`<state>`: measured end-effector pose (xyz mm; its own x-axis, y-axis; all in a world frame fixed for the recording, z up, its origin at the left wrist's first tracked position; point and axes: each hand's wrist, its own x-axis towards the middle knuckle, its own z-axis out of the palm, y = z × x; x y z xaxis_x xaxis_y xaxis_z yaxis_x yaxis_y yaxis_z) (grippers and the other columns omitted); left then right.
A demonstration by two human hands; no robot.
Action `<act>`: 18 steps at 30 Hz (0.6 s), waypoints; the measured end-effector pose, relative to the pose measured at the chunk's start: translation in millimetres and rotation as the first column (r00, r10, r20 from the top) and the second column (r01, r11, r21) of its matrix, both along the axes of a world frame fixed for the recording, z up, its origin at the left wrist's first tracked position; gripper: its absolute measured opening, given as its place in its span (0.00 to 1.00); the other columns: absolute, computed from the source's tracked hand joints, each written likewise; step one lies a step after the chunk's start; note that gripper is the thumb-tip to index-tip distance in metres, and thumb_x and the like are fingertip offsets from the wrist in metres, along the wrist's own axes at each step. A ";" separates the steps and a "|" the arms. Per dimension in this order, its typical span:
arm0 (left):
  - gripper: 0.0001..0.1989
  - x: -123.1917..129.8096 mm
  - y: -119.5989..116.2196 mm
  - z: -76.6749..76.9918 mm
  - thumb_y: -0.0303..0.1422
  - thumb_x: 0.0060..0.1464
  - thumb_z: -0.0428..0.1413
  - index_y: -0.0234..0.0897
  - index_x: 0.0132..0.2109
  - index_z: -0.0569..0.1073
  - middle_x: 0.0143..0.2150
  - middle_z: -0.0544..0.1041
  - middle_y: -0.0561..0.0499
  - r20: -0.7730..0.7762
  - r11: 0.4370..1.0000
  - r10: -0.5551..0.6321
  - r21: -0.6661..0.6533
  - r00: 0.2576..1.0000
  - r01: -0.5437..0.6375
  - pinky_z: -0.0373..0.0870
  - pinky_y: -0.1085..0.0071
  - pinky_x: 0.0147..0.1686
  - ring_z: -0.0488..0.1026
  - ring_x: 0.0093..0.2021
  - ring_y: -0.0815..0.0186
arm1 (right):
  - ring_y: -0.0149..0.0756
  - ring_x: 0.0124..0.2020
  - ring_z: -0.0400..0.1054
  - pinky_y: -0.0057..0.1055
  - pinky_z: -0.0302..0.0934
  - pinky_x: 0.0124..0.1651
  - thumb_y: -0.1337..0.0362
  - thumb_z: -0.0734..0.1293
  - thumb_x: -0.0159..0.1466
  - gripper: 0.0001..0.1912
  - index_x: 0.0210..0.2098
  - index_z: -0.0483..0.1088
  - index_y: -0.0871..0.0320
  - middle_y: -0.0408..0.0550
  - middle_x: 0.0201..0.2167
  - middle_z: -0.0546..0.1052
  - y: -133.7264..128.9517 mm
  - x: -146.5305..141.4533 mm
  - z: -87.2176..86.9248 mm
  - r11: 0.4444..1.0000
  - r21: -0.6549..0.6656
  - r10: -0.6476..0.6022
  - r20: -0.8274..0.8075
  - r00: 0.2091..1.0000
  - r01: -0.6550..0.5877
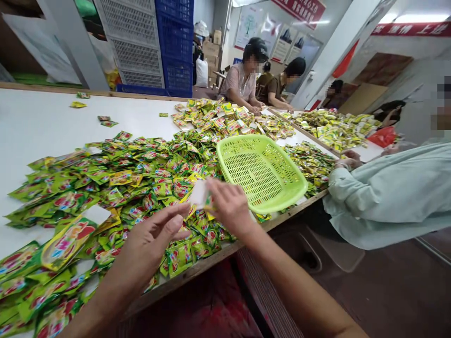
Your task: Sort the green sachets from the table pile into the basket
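Observation:
My right hand [229,202] pinches a small packet with a white end [198,193] over the pile, a little blurred by motion. My left hand [151,239] is just left of it, thumb and fingers apart and empty, its fingertips close to the packet's white end. Under both hands spreads a heap of small green sachets [162,173] with red and white print. A larger yellow-and-green packet with a white end [68,241] lies on the heap at left. Just beyond my right hand, a light green plastic basket [259,180] rests tilted on the sachets.
A wooden edge [190,274] borders the white table [42,122]. Yellow packets [232,117] are heaped farther back. A person in a pale green sleeve [380,188] stands close at right; other people [243,82] work across the table. Stacked crates [176,51] stand behind.

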<state>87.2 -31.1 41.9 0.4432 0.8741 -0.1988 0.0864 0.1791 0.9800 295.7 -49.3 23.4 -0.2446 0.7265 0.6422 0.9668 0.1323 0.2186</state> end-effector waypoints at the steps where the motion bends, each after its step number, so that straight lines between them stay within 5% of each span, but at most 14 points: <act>1: 0.33 0.7 1.4 0.6 0.56 0.40 0.59 0.38 0.49 0.75 0.52 0.75 0.43 -0.015 1.000 0.014 0.027 1.000 -0.014 0.71 0.50 0.50 0.77 0.41 0.53 | 0.42 0.48 0.63 0.39 0.57 0.47 0.52 0.58 0.67 0.29 0.61 0.56 0.64 0.58 0.53 0.69 2.4 19.6 12.0 0.995 0.058 -0.082 -0.018 0.997 0.082; 5: 0.30 -6.3 6.4 -11.6 0.55 0.36 0.61 0.38 0.41 0.78 0.45 0.79 0.45 -0.087 0.999 -0.039 -0.040 0.995 0.035 0.71 0.53 0.51 0.78 0.40 0.53 | 0.48 0.52 0.61 0.45 0.57 0.50 0.49 0.60 0.65 0.27 0.55 0.62 0.63 0.60 0.50 0.69 -21.8 88.7 42.6 0.906 0.270 -0.245 -0.293 0.924 0.325; 8: 0.29 -19.1 10.7 -27.4 0.55 0.35 0.61 0.38 0.38 0.79 0.43 0.80 0.44 -0.122 0.994 -0.047 -0.108 0.991 0.034 0.75 0.57 0.45 0.77 0.42 0.53 | 0.39 0.39 0.65 0.37 0.59 0.42 0.56 0.59 0.66 0.14 0.39 0.67 0.61 0.52 0.35 0.70 -71.9 107.6 21.2 0.803 0.343 -0.246 -0.553 0.796 0.487; 10: 0.27 -24.3 14.0 -33.7 0.54 0.36 0.60 0.38 0.38 0.79 0.42 0.80 0.45 -0.139 0.995 -0.032 -0.097 0.990 0.019 0.76 0.60 0.42 0.76 0.44 0.53 | 0.34 0.29 0.63 0.33 0.58 0.35 0.58 0.60 0.64 0.11 0.32 0.65 0.60 0.46 0.28 0.68 -103.8 107.4 -12.6 0.801 0.243 -0.303 -0.624 0.720 0.547; 13: 0.23 -14.9 15.3 -33.0 0.50 0.42 0.57 0.38 0.39 0.79 0.40 0.80 0.45 -0.226 0.994 -0.085 0.052 0.970 0.099 0.75 0.61 0.41 0.76 0.42 0.55 | 0.38 0.30 0.65 0.33 0.56 0.34 0.57 0.60 0.63 0.12 0.32 0.66 0.60 0.48 0.28 0.71 -125.5 100.8 -63.4 0.809 0.015 -0.492 -0.531 0.690 0.588; 15: 0.19 5.5 10.7 -29.8 0.45 0.48 0.53 0.39 0.41 0.79 0.41 0.79 0.46 -0.283 0.950 -0.162 0.216 0.945 0.228 0.74 0.63 0.42 0.75 0.42 0.57 | 0.45 0.37 0.67 0.38 0.57 0.38 0.53 0.62 0.61 0.17 0.36 0.68 0.62 0.54 0.33 0.73 -120.3 96.1 -82.5 0.741 -0.145 -0.659 -0.344 0.669 0.655; 18: 0.17 48.2 -3.1 -29.2 0.34 0.53 0.49 0.40 0.47 0.77 0.46 0.77 0.47 -0.309 0.801 -0.326 0.412 0.893 0.435 0.72 0.66 0.46 0.73 0.45 0.62 | 0.52 0.44 0.67 0.43 0.56 0.45 0.51 0.67 0.58 0.21 0.38 0.70 0.66 0.59 0.37 0.74 -98.5 90.2 -83.9 0.570 -0.364 -0.815 -0.138 0.563 0.737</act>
